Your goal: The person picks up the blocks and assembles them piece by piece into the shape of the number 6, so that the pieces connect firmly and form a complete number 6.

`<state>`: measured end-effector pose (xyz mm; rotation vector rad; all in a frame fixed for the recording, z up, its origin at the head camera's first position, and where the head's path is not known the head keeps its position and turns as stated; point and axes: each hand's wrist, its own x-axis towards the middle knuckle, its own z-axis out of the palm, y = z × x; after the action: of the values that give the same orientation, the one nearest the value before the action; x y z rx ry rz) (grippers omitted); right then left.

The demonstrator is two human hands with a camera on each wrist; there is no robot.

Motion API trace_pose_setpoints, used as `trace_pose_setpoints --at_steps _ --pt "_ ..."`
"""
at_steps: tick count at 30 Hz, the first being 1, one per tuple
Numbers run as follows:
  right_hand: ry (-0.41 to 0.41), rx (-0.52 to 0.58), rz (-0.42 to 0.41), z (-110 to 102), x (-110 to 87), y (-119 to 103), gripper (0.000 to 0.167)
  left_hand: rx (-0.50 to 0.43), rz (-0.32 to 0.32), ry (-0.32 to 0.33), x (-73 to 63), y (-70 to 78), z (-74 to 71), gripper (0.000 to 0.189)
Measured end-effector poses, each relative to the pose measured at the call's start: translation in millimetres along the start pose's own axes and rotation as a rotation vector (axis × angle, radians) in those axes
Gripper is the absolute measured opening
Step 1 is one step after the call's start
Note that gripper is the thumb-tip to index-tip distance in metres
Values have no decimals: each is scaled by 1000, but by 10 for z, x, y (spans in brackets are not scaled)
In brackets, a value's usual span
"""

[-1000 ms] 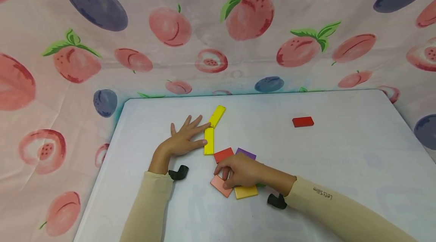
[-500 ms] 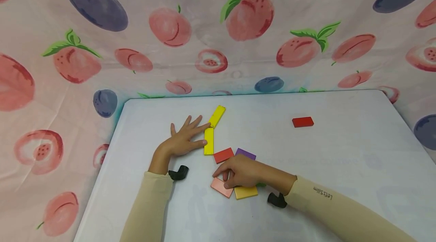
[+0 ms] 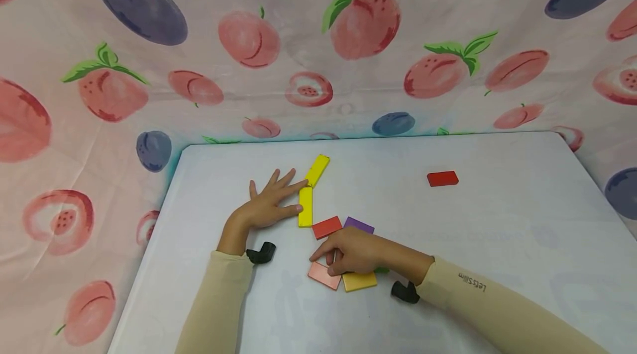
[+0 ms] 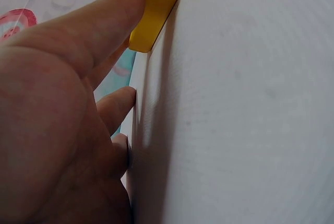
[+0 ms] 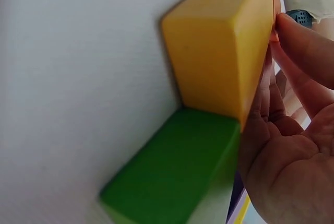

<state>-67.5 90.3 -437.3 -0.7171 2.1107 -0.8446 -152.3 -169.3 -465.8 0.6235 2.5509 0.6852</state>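
Note:
My left hand lies spread on the white table. Its thumb touches the lower yellow domino, and the index fingertip meets the upper yellow domino. In the left wrist view the thumb rests along the side of a yellow domino. Thumb and bent fingers of my right hand hold the pink domino at its inner edge. Beside it lie a golden-yellow domino, a partly covered green domino, a red domino and a purple domino, forming a ring under that hand.
Another red domino lies alone at the back right. Black wrist cameras sit close over the table. A fruit-print cloth hangs behind and down the left side.
The pink domino has turned slightly, lying closer to the golden-yellow one. My right index finger has shifted a little left and towards me. The left hand has stayed put.

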Motion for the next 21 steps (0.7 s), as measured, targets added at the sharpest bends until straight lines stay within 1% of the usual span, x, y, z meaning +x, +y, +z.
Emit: trace_pose_setpoints --at_steps 12,21 --pt "-16 7 16 -1 -1 12 35 -7 0 1 -9 -1 0 66" --pt "-24 -2 7 -13 -5 7 37 -3 1 1 -6 4 -2 66"
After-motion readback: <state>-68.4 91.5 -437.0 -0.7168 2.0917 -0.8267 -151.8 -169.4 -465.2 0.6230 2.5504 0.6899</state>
